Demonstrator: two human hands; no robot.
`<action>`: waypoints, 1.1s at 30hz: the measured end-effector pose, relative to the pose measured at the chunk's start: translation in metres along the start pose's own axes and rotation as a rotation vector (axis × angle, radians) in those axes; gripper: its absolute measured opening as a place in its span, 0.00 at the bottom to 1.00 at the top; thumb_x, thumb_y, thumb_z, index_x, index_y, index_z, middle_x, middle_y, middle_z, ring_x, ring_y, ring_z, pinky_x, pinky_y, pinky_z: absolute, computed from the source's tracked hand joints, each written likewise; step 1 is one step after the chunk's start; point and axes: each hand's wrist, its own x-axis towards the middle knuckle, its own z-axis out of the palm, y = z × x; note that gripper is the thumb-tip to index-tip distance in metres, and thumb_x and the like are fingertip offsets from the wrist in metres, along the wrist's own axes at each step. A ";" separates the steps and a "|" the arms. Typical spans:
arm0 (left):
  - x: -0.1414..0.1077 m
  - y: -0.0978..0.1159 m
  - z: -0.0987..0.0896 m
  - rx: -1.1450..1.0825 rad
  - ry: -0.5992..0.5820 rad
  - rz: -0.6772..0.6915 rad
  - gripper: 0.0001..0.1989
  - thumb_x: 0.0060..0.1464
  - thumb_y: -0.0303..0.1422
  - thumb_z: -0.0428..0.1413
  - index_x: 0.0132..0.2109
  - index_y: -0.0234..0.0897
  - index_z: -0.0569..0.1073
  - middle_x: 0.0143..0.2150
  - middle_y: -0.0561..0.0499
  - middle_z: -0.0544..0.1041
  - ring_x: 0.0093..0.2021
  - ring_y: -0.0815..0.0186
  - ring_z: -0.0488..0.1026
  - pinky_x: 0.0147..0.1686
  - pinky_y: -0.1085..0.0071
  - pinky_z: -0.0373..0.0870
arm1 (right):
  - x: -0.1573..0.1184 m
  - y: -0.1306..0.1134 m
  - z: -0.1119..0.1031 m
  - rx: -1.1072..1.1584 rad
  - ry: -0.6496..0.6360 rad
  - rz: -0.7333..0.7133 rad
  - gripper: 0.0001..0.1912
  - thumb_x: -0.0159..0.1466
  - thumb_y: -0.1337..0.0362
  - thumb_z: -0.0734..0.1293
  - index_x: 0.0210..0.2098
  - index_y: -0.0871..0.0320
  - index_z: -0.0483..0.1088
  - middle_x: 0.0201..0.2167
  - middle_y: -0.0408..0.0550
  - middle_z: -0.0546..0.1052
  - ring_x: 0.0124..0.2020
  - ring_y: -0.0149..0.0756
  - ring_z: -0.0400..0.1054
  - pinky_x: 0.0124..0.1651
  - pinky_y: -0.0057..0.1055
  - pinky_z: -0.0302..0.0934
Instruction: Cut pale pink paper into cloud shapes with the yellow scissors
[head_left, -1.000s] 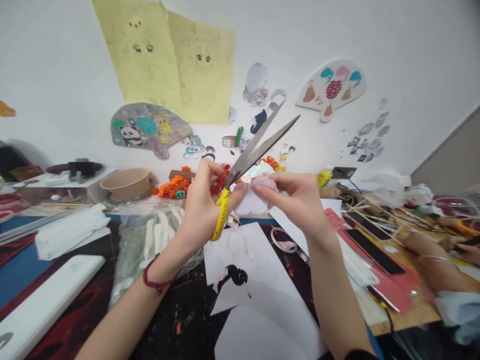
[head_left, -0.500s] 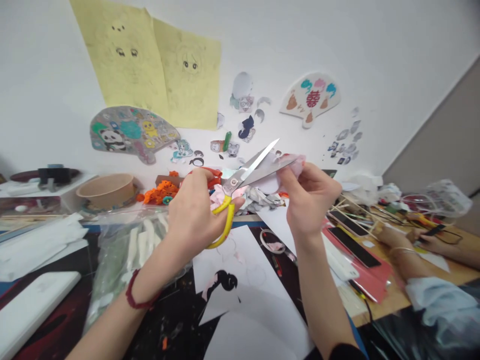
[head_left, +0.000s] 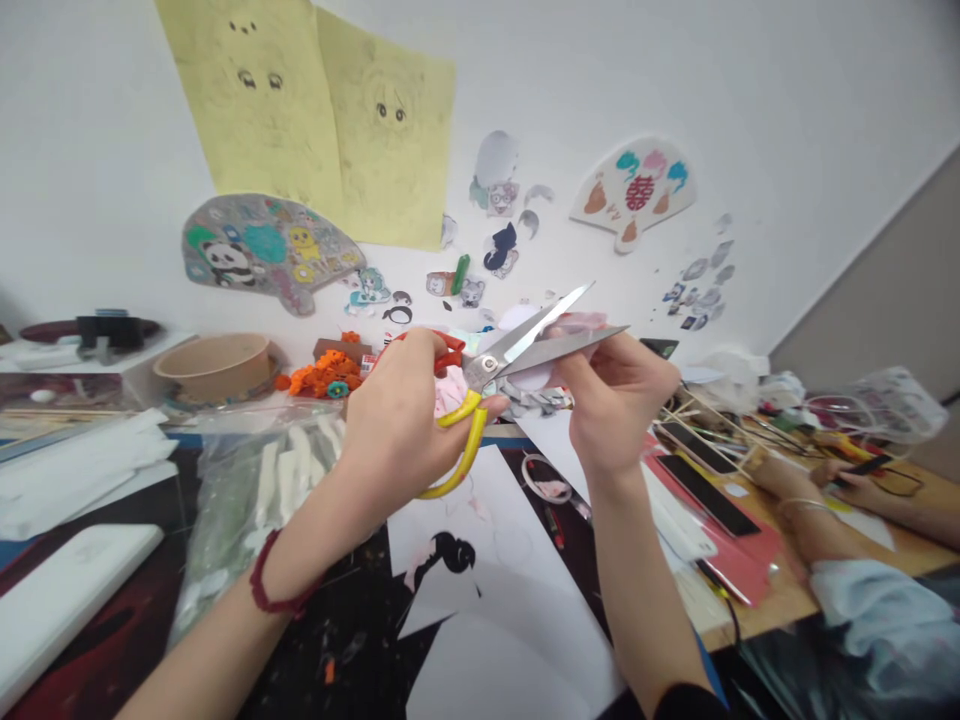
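My left hand (head_left: pixel 401 415) is closed around the red and yellow handles of a pair of scissors (head_left: pixel 517 350). The blades are parted and point up and to the right, reaching my right hand (head_left: pixel 619 400). Between its thumb and fingers, my right hand pinches a thin pale pink piece of paper (head_left: pixel 577 322), which lies between the blades and is partly hidden by them. Below my hands, white paper sheets (head_left: pixel 517 590) lie on the dark table, with a black and pink cut-out figure (head_left: pixel 450 552) on them.
At the left are a clear plastic bag (head_left: pixel 225 500), a white box-like item (head_left: pixel 75 610) and a round tan container (head_left: pixel 214 365). Phones (head_left: pixel 709 495) lie at the right, near another person's hand (head_left: pixel 795 490). Decorated fans (head_left: pixel 634 195) and drawings cover the wall behind.
The scissors and my left hand have shifted slightly right, so the lower blade's tip now extends past the pink paper. The view has moved a little.
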 end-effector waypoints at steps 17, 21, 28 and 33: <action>0.006 -0.009 -0.001 -0.150 -0.057 0.017 0.22 0.48 0.46 0.65 0.40 0.42 0.63 0.36 0.50 0.75 0.34 0.60 0.72 0.30 0.66 0.62 | -0.001 0.002 -0.002 -0.029 -0.086 0.009 0.08 0.61 0.62 0.72 0.26 0.54 0.73 0.20 0.40 0.67 0.24 0.31 0.62 0.29 0.33 0.59; 0.007 -0.010 -0.003 -0.160 -0.064 0.025 0.21 0.49 0.46 0.63 0.39 0.42 0.62 0.36 0.51 0.75 0.33 0.62 0.72 0.30 0.67 0.61 | -0.001 0.001 -0.002 0.030 -0.098 0.018 0.03 0.61 0.65 0.72 0.30 0.54 0.77 0.21 0.40 0.69 0.25 0.30 0.62 0.30 0.33 0.58; 0.009 -0.003 -0.013 -0.057 -0.173 -0.023 0.18 0.53 0.45 0.60 0.41 0.41 0.63 0.37 0.51 0.76 0.36 0.63 0.73 0.33 0.68 0.63 | 0.002 0.005 -0.003 0.059 -0.114 -0.048 0.06 0.61 0.66 0.72 0.27 0.57 0.76 0.18 0.37 0.67 0.23 0.27 0.59 0.28 0.30 0.54; 0.009 -0.002 -0.014 -0.070 -0.187 -0.022 0.17 0.54 0.44 0.59 0.41 0.40 0.62 0.37 0.51 0.76 0.36 0.64 0.72 0.33 0.69 0.63 | 0.003 0.007 -0.004 0.082 -0.124 -0.073 0.06 0.60 0.69 0.72 0.26 0.57 0.76 0.19 0.37 0.67 0.23 0.26 0.59 0.28 0.29 0.53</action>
